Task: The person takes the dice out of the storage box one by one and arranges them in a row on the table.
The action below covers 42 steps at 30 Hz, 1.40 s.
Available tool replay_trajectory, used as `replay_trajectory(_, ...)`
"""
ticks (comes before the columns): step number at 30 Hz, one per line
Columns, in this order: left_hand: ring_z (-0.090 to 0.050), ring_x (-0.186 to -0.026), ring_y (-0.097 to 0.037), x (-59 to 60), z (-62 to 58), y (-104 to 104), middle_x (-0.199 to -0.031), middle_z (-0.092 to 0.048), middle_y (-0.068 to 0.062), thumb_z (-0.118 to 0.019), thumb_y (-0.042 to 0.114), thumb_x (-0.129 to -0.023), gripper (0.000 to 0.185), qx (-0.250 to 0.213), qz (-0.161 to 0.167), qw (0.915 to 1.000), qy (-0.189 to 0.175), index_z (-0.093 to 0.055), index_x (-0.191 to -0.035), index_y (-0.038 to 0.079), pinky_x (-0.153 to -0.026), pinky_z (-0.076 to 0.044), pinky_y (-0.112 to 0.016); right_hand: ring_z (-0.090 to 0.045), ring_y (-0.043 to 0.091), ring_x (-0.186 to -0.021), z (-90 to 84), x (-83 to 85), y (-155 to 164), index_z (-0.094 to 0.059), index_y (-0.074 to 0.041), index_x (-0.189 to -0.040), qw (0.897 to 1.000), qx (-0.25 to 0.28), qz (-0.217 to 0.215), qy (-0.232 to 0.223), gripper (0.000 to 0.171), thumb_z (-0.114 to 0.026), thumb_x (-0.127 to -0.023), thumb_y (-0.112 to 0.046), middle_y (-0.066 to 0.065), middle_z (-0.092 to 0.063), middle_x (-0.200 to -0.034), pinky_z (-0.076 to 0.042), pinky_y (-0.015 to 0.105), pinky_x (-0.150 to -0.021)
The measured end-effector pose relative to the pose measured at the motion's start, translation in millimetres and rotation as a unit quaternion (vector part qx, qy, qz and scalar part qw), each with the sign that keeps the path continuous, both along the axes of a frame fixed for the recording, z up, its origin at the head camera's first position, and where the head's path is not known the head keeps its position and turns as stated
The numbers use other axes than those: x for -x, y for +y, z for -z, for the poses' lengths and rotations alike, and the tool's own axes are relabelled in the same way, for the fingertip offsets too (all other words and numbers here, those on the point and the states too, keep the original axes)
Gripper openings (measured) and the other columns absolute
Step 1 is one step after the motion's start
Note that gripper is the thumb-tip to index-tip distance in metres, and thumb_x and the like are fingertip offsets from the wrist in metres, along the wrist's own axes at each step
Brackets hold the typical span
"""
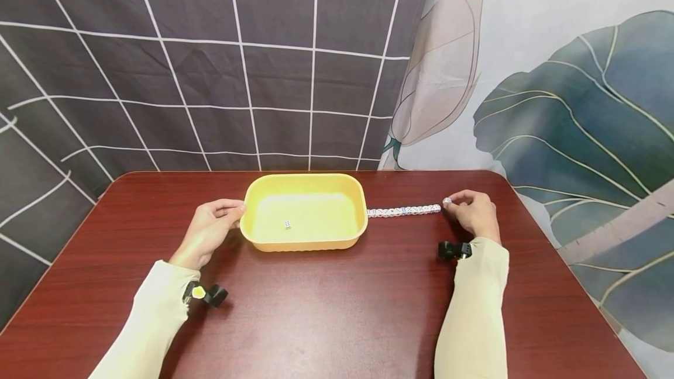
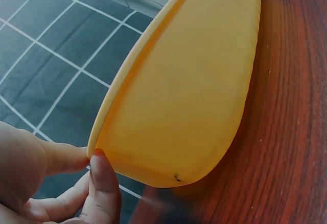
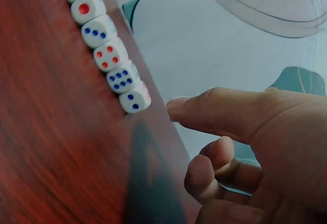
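Note:
My left hand pinches the left rim of a yellow plastic basin between thumb and fingers. In the left wrist view, the fingertips grip the near end of the basin. A single white die lies inside it. From the basin's right side a straight row of dice runs along the table. Past the row's right end, my right hand pinches another die at its fingertips. The right wrist view shows the end die, two blue dots up, apart from the thumb; the held die is hidden there.
The dark red wooden table carries the basin and dice. A dark grid-patterned cloth hangs behind it, with a leaf-patterned curtain at the right. Black camera mounts sit on both wrists.

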<state>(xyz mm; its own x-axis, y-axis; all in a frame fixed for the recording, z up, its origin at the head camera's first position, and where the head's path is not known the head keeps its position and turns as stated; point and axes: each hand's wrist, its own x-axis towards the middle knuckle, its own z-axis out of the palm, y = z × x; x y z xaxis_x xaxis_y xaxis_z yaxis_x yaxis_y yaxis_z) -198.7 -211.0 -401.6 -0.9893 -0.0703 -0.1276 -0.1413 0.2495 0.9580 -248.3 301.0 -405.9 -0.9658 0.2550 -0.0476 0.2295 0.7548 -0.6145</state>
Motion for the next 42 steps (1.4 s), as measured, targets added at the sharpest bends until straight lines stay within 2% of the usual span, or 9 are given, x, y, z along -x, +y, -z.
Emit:
replay_trajectory(5, -0.062, -0.075, 0.003, 0.3, -1.3, 1, -0.085, -0.069, 0.014, -0.062, 0.015, -0.102, 0.041, -0.002, 0.001, 1.0, 0.001, -0.057, -0.132, -0.012, -0.076, -0.057, -0.015, -0.054, 0.034, -0.095, 4.2, 2.9, 3, -0.073, -0.003, -0.11, 0.999, -0.023, -0.028, -0.035, 0.026, -0.069, -0.096, -0.024, 0.018, -0.07, -0.098, -0.043, 0.035, -0.073)
replay_trajectory(10, -0.062, -0.075, 0.003, 0.5, 0.3, 0, -0.083, -0.067, 0.016, -0.061, 0.015, -0.102, 0.04, 0.0, 0.0, 1.0, 0.003, -0.058, -0.132, -0.012, -0.077, -0.057, -0.016, -0.056, 0.032, -0.09, 6.1, 4.6, 3, -0.074, -0.004, -0.109, 0.997, -0.025, -0.039, -0.059, 0.023, -0.07, -0.096, -0.023, 0.013, -0.069, -0.088, -0.044, 0.035, -0.073)
replay_trajectory(14, -0.062, -0.075, 0.003, 0.6, 0.8, 0, -0.084, -0.068, 0.016, -0.061, 0.015, -0.102, 0.04, 0.002, -0.001, 1.0, 0.004, -0.058, -0.131, -0.012, -0.077, -0.057, -0.016, -0.057, 0.028, -0.085, 6.4, 5.1, 2, -0.074, -0.004, -0.109, 0.997, -0.028, -0.045, -0.052, 0.021, -0.069, -0.096, -0.02, 0.011, -0.068, -0.085, -0.044, 0.032, -0.069)
replay_trajectory(21, -0.063, -0.075, 0.003, 1.3, 1.1, 0, -0.087, -0.07, 0.012, -0.062, 0.015, -0.101, 0.04, 0.001, 0.0, 1.0, 0.005, -0.058, -0.131, -0.012, -0.077, -0.057, -0.016, -0.057, 0.026, -0.08, 6.9, 5.1, 1, -0.073, -0.003, -0.113, 0.997, -0.025, -0.068, -0.035, 0.021, -0.068, -0.095, -0.013, 0.013, -0.068, -0.088, -0.044, 0.029, -0.065)
replay_trajectory(33, -0.063, -0.075, 0.002, 0.5, -0.2, 1, -0.085, -0.069, 0.013, -0.063, 0.015, -0.101, 0.041, -0.003, -0.001, 1.0, 0.003, -0.058, -0.131, -0.012, -0.077, -0.057, -0.016, -0.056, 0.029, -0.083, -1.9, 2.9, 0, -0.072, -0.003, -0.118, 0.996, -0.039, -0.078, -0.014, 0.026, -0.069, -0.093, -0.009, 0.016, -0.067, -0.09, -0.042, 0.031, -0.067)
replay_trajectory(42, -0.062, -0.075, 0.003, -0.1, -0.7, 0, -0.084, -0.068, 0.014, -0.062, 0.015, -0.101, 0.04, 0.001, -0.001, 1.0, 0.004, -0.058, -0.131, -0.013, -0.076, -0.057, -0.016, -0.052, 0.019, -0.068, -17.6, 1.5, -9, -0.07, -0.003, -0.12, 0.994, -0.027, -0.107, 0.009, 0.03, -0.067, -0.091, -0.007, 0.001, -0.054, -0.07, -0.043, 0.03, -0.062)
